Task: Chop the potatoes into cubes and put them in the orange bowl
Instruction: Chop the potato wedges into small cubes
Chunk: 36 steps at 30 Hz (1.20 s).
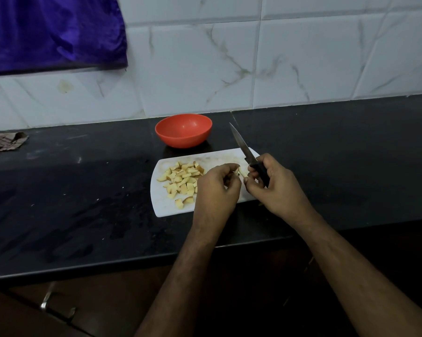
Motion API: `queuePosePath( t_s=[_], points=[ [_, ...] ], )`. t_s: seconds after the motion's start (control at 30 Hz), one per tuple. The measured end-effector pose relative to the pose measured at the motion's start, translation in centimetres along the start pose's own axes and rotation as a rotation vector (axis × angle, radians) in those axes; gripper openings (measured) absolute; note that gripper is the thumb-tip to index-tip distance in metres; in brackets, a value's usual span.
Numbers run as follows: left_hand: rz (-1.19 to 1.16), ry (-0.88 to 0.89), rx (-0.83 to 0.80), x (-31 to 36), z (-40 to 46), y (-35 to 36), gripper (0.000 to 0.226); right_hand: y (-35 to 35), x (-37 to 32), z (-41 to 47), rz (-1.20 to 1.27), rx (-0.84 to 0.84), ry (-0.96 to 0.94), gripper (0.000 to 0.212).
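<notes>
Head view, looking down at my two hands over the white plastic cutting board (166, 207) on the black stone counter (71, 190). My right hand (275, 188) grips the black handle of the steel kitchen knife (247, 153), blade raised and pointing away toward the tiled wall (278, 57). My left hand (216, 188) is curled, fingertips pinching a pale potato piece (237, 171) just beside the right thumb. Yellow potato cubes with brown skin (182, 182) lie heaped on the board's left half. The orange round plastic bowl (183, 130) stands just behind the board, with no cubes visible inside. A purple cloth (52, 32) hangs upper left
</notes>
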State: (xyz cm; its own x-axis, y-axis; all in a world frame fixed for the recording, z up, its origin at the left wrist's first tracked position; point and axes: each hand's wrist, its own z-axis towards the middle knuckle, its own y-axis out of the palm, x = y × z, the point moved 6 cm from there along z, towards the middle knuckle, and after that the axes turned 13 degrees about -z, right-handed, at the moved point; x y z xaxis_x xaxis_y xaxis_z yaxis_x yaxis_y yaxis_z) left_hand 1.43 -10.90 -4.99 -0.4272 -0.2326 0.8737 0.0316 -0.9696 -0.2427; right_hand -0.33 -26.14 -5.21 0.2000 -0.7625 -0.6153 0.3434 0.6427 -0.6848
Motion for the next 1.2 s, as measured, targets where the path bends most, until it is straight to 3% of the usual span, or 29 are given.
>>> queuePosePath(
  t_s=[0.27, 0.53, 0.73, 0.87, 0.93, 1.0, 1.2],
  points=[
    [0.378, 0.013, 0.281, 0.4, -0.2, -2.0, 0.027, -0.3, 0.6, 0.1, -0.064, 0.038, 0.07, 0.02],
    [0.617, -0.144, 0.157, -0.4, 0.7, -1.6, 0.035, 0.8, -1.3, 0.1, -0.449, -0.042, -0.078, 0.023],
    [0.549, -0.11, 0.188, -0.1, 0.1, -1.9, 0.018, 0.6, -0.7, 0.5, -0.198, -0.186, -0.006, 0.033],
    [0.53, 0.069, 0.048, 1.1, -0.4, -0.5, 0.02, -1.5, 0.2, -0.2, 0.013, 0.016, 0.056, 0.017],
    [0.613, 0.122, -0.125, 1.1, -0.4, 0.9, 0.025, -2.6, 0.4, -0.8, -0.011, 0.087, 0.104, 0.011],
    [0.73, 0.13, -0.212, 0.8, -0.3, 1.9, 0.026, -2.9, 0.5, -1.3, -0.031, 0.042, 0.151, 0.016],
    [0.745, 0.124, -0.085, 0.9, 0.0, 1.3, 0.019, -2.2, -0.3, -1.9, -0.144, -0.171, 0.202, 0.019]
  ],
)
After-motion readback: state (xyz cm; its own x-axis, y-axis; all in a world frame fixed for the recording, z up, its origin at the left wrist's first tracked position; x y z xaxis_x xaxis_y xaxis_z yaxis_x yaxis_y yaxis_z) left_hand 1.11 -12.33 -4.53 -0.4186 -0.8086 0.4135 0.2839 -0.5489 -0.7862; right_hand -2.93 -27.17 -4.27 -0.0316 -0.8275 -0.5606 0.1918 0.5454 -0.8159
